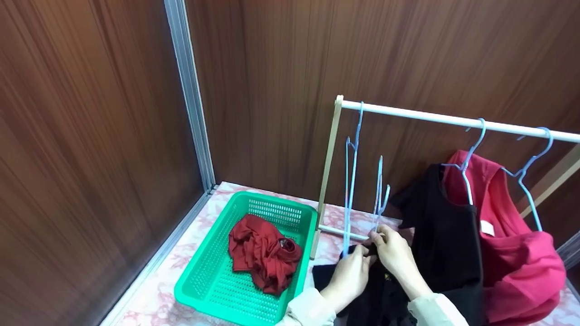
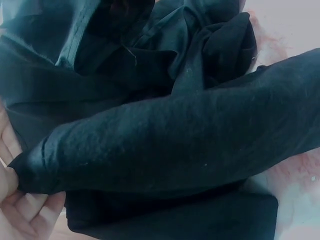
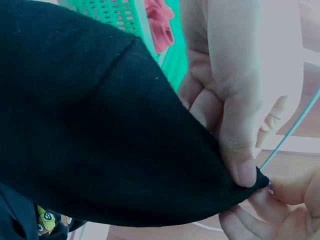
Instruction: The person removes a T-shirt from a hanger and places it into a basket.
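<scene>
My left hand (image 1: 353, 274) pinches the edge of a black garment (image 1: 371, 290); its thumb lies on the cloth tip in the right wrist view. Touching it there, my right hand (image 3: 292, 212) pinches a thin blue hanger (image 1: 378, 199) where the wire meets the cloth. That hanger stands up from the hands, hook toward the right. In the left wrist view the black cloth (image 2: 175, 140) stretches in a wide fold from the left fingertips. A small yellow print (image 3: 46, 220) shows on the garment. Cloth hides part of the hanger's lower end.
To the left, a green basket (image 1: 204, 303) holds crumpled dark red cloth (image 1: 263, 253). A white rack rail (image 1: 417, 113) carries a bare blue hanger (image 1: 355, 154), a black top (image 1: 448, 253) and a pink-red garment (image 1: 521, 262). Wood-grain walls (image 1: 281, 90) stand behind and left.
</scene>
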The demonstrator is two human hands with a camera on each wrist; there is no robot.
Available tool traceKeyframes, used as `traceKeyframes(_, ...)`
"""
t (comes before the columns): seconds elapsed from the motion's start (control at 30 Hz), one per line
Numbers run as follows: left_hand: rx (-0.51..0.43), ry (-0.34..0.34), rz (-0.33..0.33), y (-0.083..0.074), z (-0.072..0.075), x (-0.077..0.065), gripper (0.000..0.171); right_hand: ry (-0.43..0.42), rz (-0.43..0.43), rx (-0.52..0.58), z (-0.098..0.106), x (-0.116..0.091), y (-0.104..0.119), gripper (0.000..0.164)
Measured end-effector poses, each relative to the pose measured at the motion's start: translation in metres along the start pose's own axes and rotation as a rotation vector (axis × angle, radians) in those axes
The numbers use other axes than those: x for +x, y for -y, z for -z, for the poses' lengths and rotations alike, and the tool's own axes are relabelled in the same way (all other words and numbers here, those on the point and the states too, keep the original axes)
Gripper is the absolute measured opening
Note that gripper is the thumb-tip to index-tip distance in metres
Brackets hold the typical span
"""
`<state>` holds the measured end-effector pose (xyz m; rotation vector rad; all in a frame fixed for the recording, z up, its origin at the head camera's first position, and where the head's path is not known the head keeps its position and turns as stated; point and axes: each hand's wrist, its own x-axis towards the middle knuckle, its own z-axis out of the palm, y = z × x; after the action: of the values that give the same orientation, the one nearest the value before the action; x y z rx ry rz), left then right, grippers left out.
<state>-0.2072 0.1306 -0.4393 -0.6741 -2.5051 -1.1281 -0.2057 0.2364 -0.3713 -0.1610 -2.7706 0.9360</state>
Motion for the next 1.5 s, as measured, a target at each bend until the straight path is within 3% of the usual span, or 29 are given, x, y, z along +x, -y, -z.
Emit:
traceKeyframes(0.2,-0.049,0.01,0.005,0.001,0.004,0.004,0.015,-0.003,-0.025,0.047,0.002,0.002,0.005,0.017)
traceKeyframes(0.43,-0.1,-0.05,-0.066,0.005,0.006,0.004,0.016,0.015,-0.046,0.123,0.004,0.005,0.01,0.02)
traceKeyframes(0.67,-0.094,-0.003,-0.017,0.003,0.007,0.003,0.016,0.013,-0.077,0.176,0.003,0.007,0.008,0.023)
traceKeyframes(0.87,-0.054,-0.004,-0.065,0.002,0.003,0.0,0.01,-0.039,-0.076,0.261,0.003,0.011,0.009,0.023)
traceKeyframes(1.1,-0.108,0.095,-0.078,0.003,0.004,0.003,0.017,-0.07,-0.136,0.381,0.003,0.017,0.013,0.025)
traceKeyframes(1.33,-0.163,0.088,-0.08,0.007,0.003,0.004,0.015,-0.068,-0.151,0.486,0.003,0.021,0.014,0.026)
traceKeyframes(1.5,-0.16,0.086,-0.086,0.009,0.003,0.002,0.015,-0.043,-0.164,0.499,0.004,0.023,0.015,0.027)
